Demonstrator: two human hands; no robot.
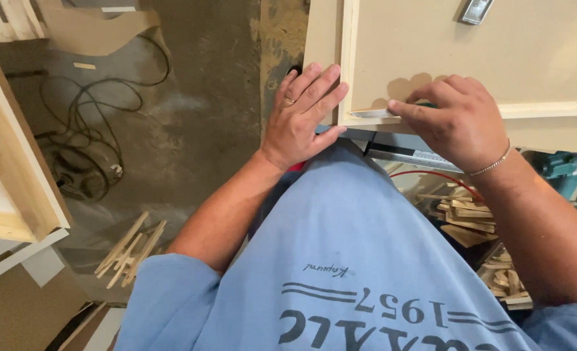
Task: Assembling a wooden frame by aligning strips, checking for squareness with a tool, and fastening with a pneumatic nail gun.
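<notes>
The left hand [301, 120] lies flat on the near left corner of a framed panel [470, 65], fingers [318, 88] spread apart and pressed across the pale wooden frame strip [348, 58]; a ring shows on one finger. The right hand [461, 120] rests on the panel's near edge, its fingers closed together on a thin flat blade-like tool [373, 113], which lies along the lower frame strip just beside the corner; what kind of tool it is cannot be told for certain, as the hand hides most of it. A bracelet [493, 166] sits at the right wrist. The panel rests on the worktop [321, 32]. Wood offcuts [474, 218] lie below, cables [87, 130] on the floor.
</notes>
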